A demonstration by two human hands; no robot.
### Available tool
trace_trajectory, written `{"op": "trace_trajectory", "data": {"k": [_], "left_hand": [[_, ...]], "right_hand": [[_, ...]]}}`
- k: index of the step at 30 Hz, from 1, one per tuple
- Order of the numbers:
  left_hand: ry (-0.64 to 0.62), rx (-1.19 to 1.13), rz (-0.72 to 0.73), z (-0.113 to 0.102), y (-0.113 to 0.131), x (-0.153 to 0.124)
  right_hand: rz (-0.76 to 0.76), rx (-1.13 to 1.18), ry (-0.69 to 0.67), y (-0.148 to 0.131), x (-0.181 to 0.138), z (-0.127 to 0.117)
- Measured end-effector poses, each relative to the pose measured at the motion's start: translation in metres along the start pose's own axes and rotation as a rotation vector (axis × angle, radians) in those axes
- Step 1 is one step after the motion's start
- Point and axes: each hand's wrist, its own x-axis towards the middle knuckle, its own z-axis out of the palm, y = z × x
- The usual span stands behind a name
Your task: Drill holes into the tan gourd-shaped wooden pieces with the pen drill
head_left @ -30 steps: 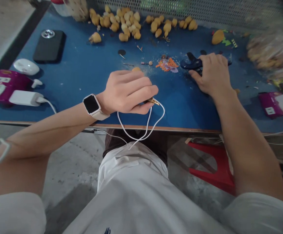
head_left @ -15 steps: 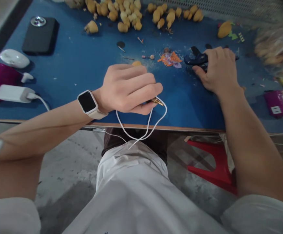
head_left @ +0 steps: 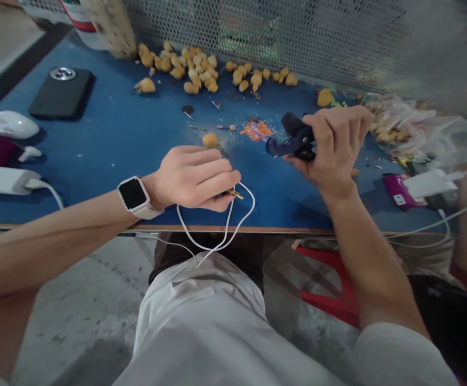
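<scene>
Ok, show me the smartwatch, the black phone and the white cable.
Smartwatch [head_left: 133,193]: head view, on its dark screen.
Black phone [head_left: 61,95]: head view, on the middle of its back.
White cable [head_left: 253,199]: head view, on the right side of its loop.

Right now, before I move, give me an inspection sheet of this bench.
surface: blue work mat, speckled with dust
job's things: brass-tipped handpiece, dark blue tool, tan nut-shaped pieces
clutter: orange scraps, black phone, plastic bag
hands: left hand grips the handpiece; right hand grips the dark blue tool
cables: white cord loops from the handpiece past the mat's edge
surroundings: perforated metal mesh, red stool, concrete floor
</scene>
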Motion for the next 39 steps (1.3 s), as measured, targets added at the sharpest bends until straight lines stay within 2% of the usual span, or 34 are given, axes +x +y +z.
{"op": "trace_trajectory", "data": {"k": [2,5,7,9,11,13,14,15,19,24,28,32,36,37,38,39], "left_hand": [[-0.005,-0.003,-0.002,0.0,0.0,-0.001],[0.061,-0.059,0.015,-0.001,-0.001,-0.001],[0.081,-0.075,0.033,-0.003,-0.003,0.0],[0.052,-0.085,0.042,-0.005,-0.003,0.001],[0.004,-0.083,0.01,-0.005,-0.003,0.001],[0.039,-0.072,0.048,-0.005,-0.002,0.001],[0.067,-0.076,0.068,-0.005,-0.001,0.001],[0.083,-0.094,0.075,-0.004,-0.001,0.001],[-0.016,-0.178,-0.035,-0.005,0.001,-0.007],[-0.146,-0.109,-0.076,-0.004,-0.001,-0.015],[-0.102,-0.143,-0.051,-0.001,-0.001,-0.012],[-0.024,-0.129,0.016,-0.003,0.002,-0.004],[-0.084,-0.119,0.005,-0.003,0.001,-0.003],[-0.096,-0.116,0.0,-0.002,0.0,-0.004],[-0.101,-0.114,-0.001,-0.002,0.0,-0.005],[-0.104,-0.106,0.003,-0.001,-0.001,-0.005]], "right_hand": [[-0.039,0.008,0.027,-0.001,0.002,0.0],[-0.04,0.031,0.015,0.005,0.0,-0.003],[-0.035,0.024,0.083,0.014,-0.003,-0.01],[0.019,0.031,0.195,0.023,-0.008,-0.021],[0.134,0.078,0.214,0.03,-0.012,-0.036],[0.321,0.217,-0.046,0.032,-0.015,-0.051],[0.357,0.239,-0.153,0.031,-0.016,-0.057],[0.382,0.2,-0.193,0.031,-0.017,-0.062],[0.485,-0.101,-0.121,0.026,-0.022,-0.068],[0.594,-0.043,-0.185,0.024,-0.028,-0.064],[0.561,-0.124,-0.228,0.023,-0.027,-0.064],[0.427,-0.11,-0.329,0.011,-0.021,-0.064],[0.249,-0.038,-0.346,-0.013,-0.005,-0.071],[0.221,-0.043,-0.338,-0.02,0.001,-0.076],[0.157,-0.028,-0.262,-0.026,0.007,-0.08],[0.084,-0.011,-0.122,-0.031,0.014,-0.086]]}}
